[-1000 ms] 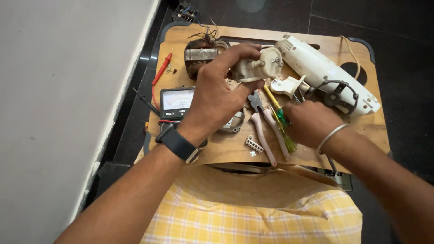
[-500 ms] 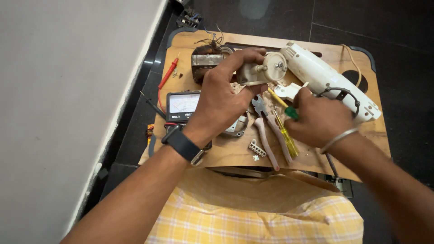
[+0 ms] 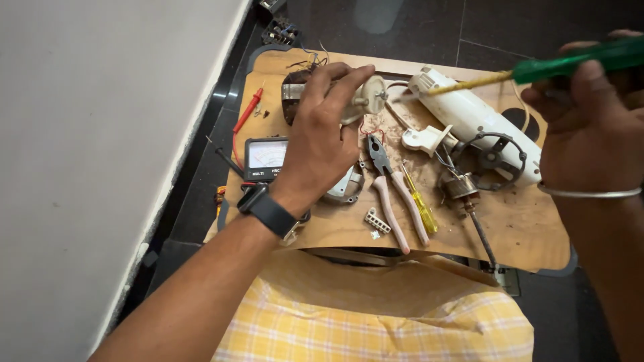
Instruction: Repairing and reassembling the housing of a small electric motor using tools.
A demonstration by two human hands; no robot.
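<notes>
While the left hand (image 3: 322,144) is closed around a small cream-coloured motor part (image 3: 365,99), held just above the wooden board (image 3: 523,231), the right hand (image 3: 590,127) is clamped on the handle of a green screwdriver (image 3: 570,65), raised at the upper right with its shaft angled down toward the part's hub.

Handling, by judgement: motor part, rigid, probably plastic casing over metal, light enough for one hand; thin red wires hang from it and look easy to snag or tear; best taken by the round body, clear of wires and spindle. Green screwdriver: stiff, light, smooth handle; gripped at the handle, tip free.

Count of items on the board:
- Pliers (image 3: 392,194) with pale pink handles: one, lying just right of the left hand.
- Yellow screwdriver (image 3: 419,201): one, beside the pliers.
- Meter (image 3: 265,159) with a dial face: one, under the left wrist; one red probe (image 3: 247,110) near it.
- White appliance housing (image 3: 469,117): one, long, lying across the far right.
- Dark wound motor core (image 3: 295,94): one, behind the left hand.
- Small white terminal strip (image 3: 377,220): one, near the front edge.
- Black ring bracket (image 3: 500,154): one, against the housing.

Wrist items: one dark watch (image 3: 268,211), left; one metal bangle (image 3: 590,193), right.
</notes>
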